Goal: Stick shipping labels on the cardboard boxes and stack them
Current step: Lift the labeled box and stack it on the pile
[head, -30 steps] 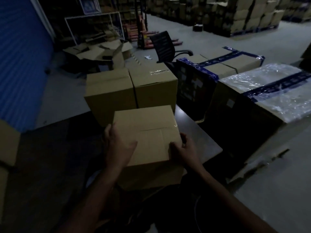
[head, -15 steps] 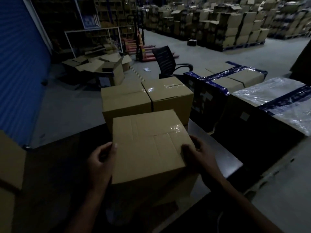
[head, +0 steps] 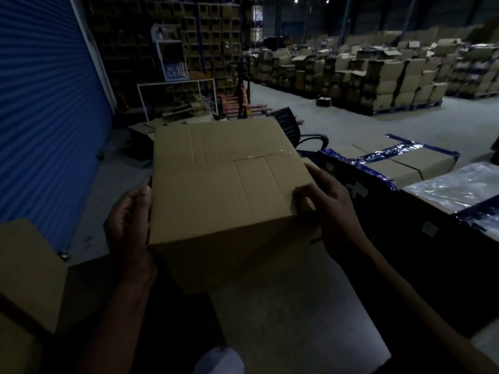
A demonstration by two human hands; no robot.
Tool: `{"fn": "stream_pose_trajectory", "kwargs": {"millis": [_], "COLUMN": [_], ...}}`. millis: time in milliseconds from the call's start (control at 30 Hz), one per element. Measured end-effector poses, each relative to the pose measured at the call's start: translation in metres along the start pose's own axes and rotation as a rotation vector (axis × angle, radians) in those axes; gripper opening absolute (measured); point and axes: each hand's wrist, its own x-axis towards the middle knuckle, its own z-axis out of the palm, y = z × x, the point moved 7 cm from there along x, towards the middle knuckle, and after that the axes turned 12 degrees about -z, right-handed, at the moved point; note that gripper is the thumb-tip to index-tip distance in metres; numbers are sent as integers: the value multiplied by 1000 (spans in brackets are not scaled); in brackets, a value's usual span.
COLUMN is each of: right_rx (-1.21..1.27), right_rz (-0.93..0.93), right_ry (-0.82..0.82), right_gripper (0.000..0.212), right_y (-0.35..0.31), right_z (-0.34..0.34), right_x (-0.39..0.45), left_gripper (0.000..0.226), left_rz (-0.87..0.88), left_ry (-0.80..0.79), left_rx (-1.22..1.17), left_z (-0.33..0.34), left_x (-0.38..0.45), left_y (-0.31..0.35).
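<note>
A sealed plain cardboard box [head: 226, 182] with clear tape across its top fills the middle of the view, held up above the dark table [head: 297, 319]. My left hand [head: 127, 220] grips its left side. My right hand [head: 329, 209] grips its right near corner, fingers curled over the top edge. The box hides the two brown boxes that stood behind it; only a sliver of one [head: 310, 161] shows at its right edge. No label is visible on the box top.
Another cardboard box [head: 27, 271] stands at the near left. Large boxes with blue tape [head: 391, 163] and plastic wrap [head: 459, 190] stand to the right. A black office chair [head: 291, 128], flattened cartons, a blue roller door [head: 46, 117] and pallets of stacked boxes [head: 378, 79] lie beyond.
Both hands have lifted the box off the table, up and away from me, and it now covers the two boxes behind it. The camera has tilted upward.
</note>
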Motion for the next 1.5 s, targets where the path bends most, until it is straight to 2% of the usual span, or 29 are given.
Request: {"fn": "stream_pose_trajectory", "kwargs": {"millis": [67,100,300,600,733,833,1000,1133,1267,1433,1500], "right_rx": [33,53,97,110,57,21,36,37,-2,4,-23], "right_rz": [-27,-38,-110,-109,-129,-129,-89,-54,-35,-42,-74], "right_ry": [-17,-21,-27,12,37,45,61,16,17,32,54], "right_gripper": [50,49,48,47,31,28,37,32,50,56,61], "right_y": [-5,-6,-6,28,39,51,79,106,128,137,138], "right_z": [7,9,-14,-109,-149,-173,-194,-196,-199,-199,-200], "right_x": [22,33,109,224,266,293,325,338,342,347,344], "left_gripper": [34,30,55,55,61,52,70,50,54,43,52], "left_rz": [7,-6,-35,-106,-180,-266,-301,-313,-357,-339,-323], "left_ry": [-17,-34,-158,-235,-241,-214,-178,-170,-149,-138,-144], "left_rx": [-35,-48,-65,-99,-89,-92,-52,-31,29,23,50], "left_z": [9,16,91,244,303,341,373,380,378,382,380], "left_x": [13,20,70,129,144,147,169,179,189,191,190], "left_y": [6,7,4,-29,-57,-78,-100,-121,-137,-136,-132]}}
